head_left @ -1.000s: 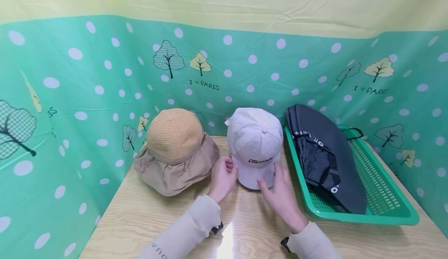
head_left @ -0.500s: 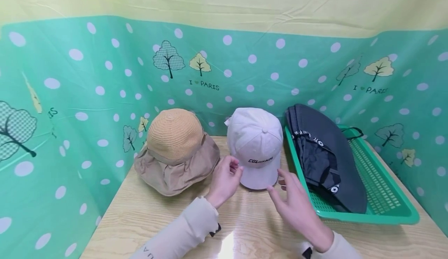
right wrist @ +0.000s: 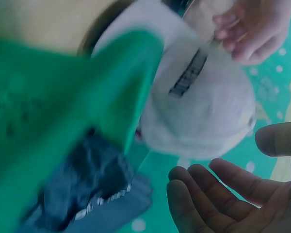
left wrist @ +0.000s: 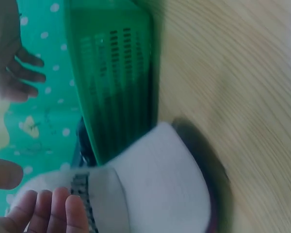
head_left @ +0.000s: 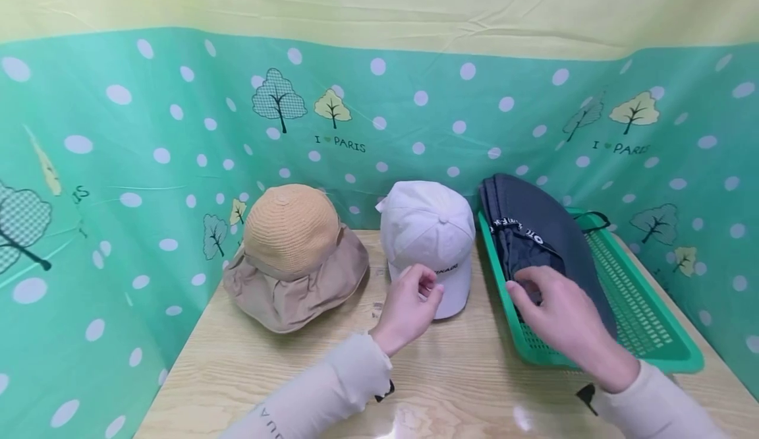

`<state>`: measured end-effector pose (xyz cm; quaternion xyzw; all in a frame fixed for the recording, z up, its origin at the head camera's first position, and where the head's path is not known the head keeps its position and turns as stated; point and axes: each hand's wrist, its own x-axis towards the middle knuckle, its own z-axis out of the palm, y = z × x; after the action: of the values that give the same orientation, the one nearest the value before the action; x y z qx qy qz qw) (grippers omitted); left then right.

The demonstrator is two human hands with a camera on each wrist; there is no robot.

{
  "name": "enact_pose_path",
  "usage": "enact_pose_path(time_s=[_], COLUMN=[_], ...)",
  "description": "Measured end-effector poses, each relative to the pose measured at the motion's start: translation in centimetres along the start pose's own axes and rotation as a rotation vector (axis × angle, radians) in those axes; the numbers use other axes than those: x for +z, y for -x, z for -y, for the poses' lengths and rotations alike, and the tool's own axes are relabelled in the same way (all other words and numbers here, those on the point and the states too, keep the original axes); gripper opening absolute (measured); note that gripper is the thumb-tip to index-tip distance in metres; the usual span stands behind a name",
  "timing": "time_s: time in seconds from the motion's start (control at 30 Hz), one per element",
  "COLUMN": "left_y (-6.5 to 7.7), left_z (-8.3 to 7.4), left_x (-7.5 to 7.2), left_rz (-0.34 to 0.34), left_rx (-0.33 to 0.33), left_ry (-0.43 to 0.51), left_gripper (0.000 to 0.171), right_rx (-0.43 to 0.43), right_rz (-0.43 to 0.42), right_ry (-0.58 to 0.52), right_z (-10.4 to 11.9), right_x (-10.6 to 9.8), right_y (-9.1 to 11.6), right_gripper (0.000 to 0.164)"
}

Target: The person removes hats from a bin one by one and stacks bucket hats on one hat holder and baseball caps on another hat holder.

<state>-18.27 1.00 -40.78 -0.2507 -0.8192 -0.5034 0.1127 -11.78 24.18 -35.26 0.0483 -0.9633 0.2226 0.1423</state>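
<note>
A white baseball cap [head_left: 423, 221] with dark lettering sits on the table, brim toward me. My left hand [head_left: 410, 307] hovers over its brim in the head view, fingers loosely bent and holding nothing. To the right, my right hand [head_left: 560, 317] is above a green basket [head_left: 682, 353], fingers spread and curved, with a gap to the dark hat below. That wide-brimmed dark hat [head_left: 548, 228] leans inside the basket, with a lettered band; my hand hides its lower part. In the right wrist view the right fingers [right wrist: 223, 194] are apart from everything.
A straw-crowned sun hat [head_left: 290, 228] with a taupe fabric brim stands on the table [head_left: 249, 366] at the left. A green and yellow dotted curtain [head_left: 415, 109] closes off the back and both sides. The basket's rim stands close beside the white cap.
My right hand has moved away from the white cap's brim, rightward over the basket and dark hat. The left hand has shifted slightly right, from the cap's side to in front of its brim.
</note>
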Motion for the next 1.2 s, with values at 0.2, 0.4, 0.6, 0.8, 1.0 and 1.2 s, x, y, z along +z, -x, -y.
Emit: enact_pose_path(time_s=[0.2, 0.4, 0.6, 0.8, 1.0, 1.2], left_y=[-0.3, -0.7, -0.8, -0.6, -0.2, -0.1], left_z=[-1.5, -2.7, -3.0, -3.4, -3.6, -3.6], left_x=[1.7, 3.5, 5.9, 7.7, 8.6, 9.4], left_rz=[0.089, 0.205, 0.235, 0.287, 0.327, 0.353], left_rx=[-0.01, -0.097, -0.165, -0.277, -0.33, -0.353], left_ry=[-0.003, 0.041, 0.044, 0.045, 0.063, 0.067], left_gripper=[0.01, 0.02, 0.028, 0.035, 0.035, 0.033], right_rx=[0.012, 0.047, 0.082, 0.17, 0.25, 0.315], right_rz=[0.035, 0.058, 0.097, 0.172, 0.224, 0.303], right_ry=[0.036, 0.083, 0.121, 0.148, 0.158, 0.109], right_z=[-2.5, -5.1, -7.7, -10.1, -13.1, -16.6], right_x=[-2.1, -2.9, -3.4, -4.2, -4.6, -4.5], right_y=[-1.7, -3.5, -5.1, -6.0, -6.6, -6.9], right_gripper=[0.043, 0.051, 0.058, 0.069, 0.078, 0.085])
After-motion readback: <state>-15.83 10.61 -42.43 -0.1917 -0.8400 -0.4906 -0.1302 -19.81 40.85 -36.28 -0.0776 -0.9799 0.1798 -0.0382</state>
